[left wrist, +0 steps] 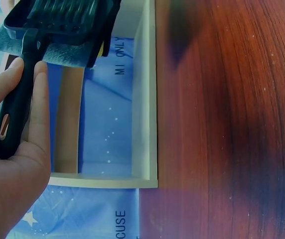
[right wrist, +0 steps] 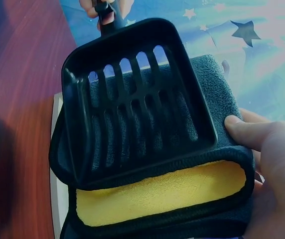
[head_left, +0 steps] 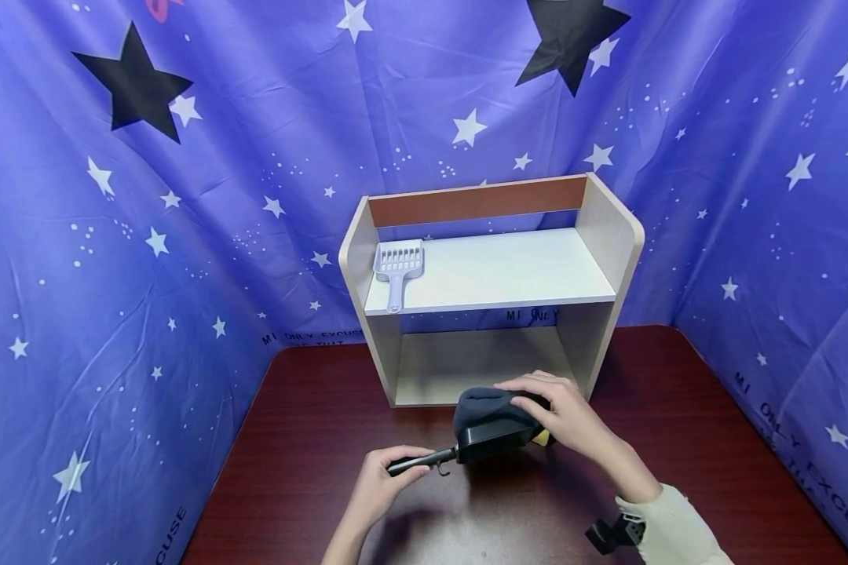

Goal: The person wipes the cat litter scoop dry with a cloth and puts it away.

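Observation:
My left hand (head_left: pixel 381 480) grips the handle (left wrist: pixel 17 109) of a black slotted litter scoop (right wrist: pixel 125 95), held tilted above the table in front of the shelf. A dark grey plush cloth (head_left: pixel 486 404) with a black edge lies against the scoop's slotted head, showing through the slots in the right wrist view. In that view a yellow face (right wrist: pixel 157 196) of the cloth shows just beyond the scoop's front lip. My right hand (head_left: pixel 564 408) pinches the cloth at its side, thumb on the grey face, the other fingers mostly hidden behind it.
A small two-tier shelf unit (head_left: pixel 611 267) stands at the back of the dark red wooden table (head_left: pixel 290 463). On its upper board (head_left: pixel 509 271), at the left, lies a pale lilac slotted scoop (head_left: pixel 397 271). Blue star-patterned curtains (head_left: pixel 219 204) enclose the table behind and at the sides.

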`<state>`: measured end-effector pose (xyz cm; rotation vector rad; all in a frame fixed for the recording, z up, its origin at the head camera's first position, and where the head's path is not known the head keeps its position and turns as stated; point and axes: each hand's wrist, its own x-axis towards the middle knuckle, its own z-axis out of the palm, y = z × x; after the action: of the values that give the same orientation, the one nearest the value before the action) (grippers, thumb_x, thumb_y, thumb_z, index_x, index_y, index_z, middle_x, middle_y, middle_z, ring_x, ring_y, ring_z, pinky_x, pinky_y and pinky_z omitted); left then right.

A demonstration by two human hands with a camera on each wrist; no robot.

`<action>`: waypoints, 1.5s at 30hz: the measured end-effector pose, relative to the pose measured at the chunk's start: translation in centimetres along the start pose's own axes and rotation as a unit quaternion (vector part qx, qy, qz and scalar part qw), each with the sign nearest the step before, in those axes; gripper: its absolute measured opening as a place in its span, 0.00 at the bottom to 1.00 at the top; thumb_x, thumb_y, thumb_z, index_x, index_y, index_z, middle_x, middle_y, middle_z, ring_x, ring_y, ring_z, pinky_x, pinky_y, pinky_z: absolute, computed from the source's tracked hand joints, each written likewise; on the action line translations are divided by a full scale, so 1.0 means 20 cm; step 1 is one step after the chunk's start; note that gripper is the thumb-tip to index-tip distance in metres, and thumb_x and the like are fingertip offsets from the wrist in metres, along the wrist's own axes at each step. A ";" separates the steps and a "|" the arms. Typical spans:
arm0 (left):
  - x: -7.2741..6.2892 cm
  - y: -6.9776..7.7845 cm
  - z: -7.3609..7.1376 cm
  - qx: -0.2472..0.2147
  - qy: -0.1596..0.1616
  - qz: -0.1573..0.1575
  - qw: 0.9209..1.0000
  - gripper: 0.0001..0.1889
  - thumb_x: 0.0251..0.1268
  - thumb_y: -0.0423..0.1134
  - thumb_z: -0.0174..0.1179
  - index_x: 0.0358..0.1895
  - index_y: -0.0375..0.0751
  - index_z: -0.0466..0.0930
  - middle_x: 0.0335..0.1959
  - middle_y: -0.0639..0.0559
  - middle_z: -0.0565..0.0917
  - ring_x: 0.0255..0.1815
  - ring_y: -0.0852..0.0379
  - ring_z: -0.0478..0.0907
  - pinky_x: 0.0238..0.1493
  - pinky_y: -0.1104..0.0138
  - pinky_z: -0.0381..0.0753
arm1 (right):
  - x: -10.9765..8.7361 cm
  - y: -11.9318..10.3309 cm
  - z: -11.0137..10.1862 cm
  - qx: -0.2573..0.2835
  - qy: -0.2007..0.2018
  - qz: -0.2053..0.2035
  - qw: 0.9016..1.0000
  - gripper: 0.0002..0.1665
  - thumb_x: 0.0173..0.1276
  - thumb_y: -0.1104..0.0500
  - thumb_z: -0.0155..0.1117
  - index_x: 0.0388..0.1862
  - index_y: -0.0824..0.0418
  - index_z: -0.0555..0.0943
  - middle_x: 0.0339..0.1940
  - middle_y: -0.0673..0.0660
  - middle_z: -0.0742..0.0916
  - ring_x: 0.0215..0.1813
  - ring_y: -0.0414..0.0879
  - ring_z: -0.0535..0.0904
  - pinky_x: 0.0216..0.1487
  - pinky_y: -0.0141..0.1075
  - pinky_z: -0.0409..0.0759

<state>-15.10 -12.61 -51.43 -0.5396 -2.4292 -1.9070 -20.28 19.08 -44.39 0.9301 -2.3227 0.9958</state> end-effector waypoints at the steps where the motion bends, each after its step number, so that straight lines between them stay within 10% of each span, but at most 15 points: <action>1: 0.00 0.00 0.00 0.000 0.000 -0.003 1.000 0.14 0.59 0.38 0.70 0.46 0.36 0.87 0.39 0.40 0.90 0.38 0.69 0.85 0.41 0.74 0.84 | 0.00 -0.01 0.00 0.001 -0.001 -0.002 1.000 0.19 0.65 0.66 0.68 0.51 0.49 0.87 0.46 0.44 0.90 0.48 0.39 0.83 0.50 0.27 0.77; 22: 0.00 -0.01 -0.01 -0.004 0.014 -0.001 1.000 0.13 0.58 0.38 0.71 0.45 0.36 0.88 0.38 0.39 0.90 0.36 0.69 0.84 0.38 0.73 0.84 | 0.00 -0.05 0.02 -0.046 -0.066 -0.141 0.987 0.27 0.58 0.72 0.69 0.49 0.43 0.88 0.52 0.47 0.88 0.51 0.43 0.79 0.47 0.39 0.81; 45: 0.01 0.00 -0.05 -0.004 0.046 -0.010 0.999 0.13 0.57 0.35 0.71 0.45 0.36 0.88 0.39 0.39 0.90 0.32 0.70 0.80 0.33 0.75 0.81 | -0.11 0.01 -0.02 -0.028 -0.006 -0.062 0.998 0.28 0.58 0.76 0.65 0.47 0.45 0.88 0.52 0.50 0.88 0.51 0.40 0.77 0.46 0.24 0.70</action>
<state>-15.42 -13.47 -51.13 -0.4188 -2.3797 -1.9052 -18.88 20.42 -45.66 1.0457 -2.2599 0.8720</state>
